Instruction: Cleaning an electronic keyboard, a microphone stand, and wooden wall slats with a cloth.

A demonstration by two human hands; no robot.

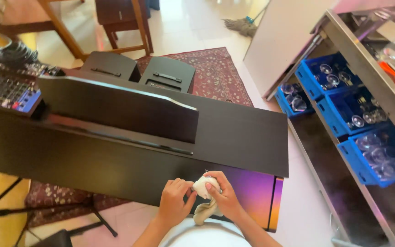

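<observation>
A black upright digital piano point(234, 132) with its lid shut and a music stand point(120, 107) stretches across the view in front of me. At its near edge both my hands work a small cream cloth point(205, 197). My right hand point(225, 194) grips the bunched top of the cloth, and its tail hangs down below. My left hand point(174, 203) pinches the same cloth from the left side. Both hands sit against the piano's front face, near its right end.
An audio mixer point(8, 87) rests on the piano's left end. Two black speakers point(168, 75) stand behind on a patterned red rug point(216, 73). Blue crates of glasses point(371, 151) fill a metal shelf unit at right. A wooden chair point(124, 23) and a broom point(241, 25) stand further back.
</observation>
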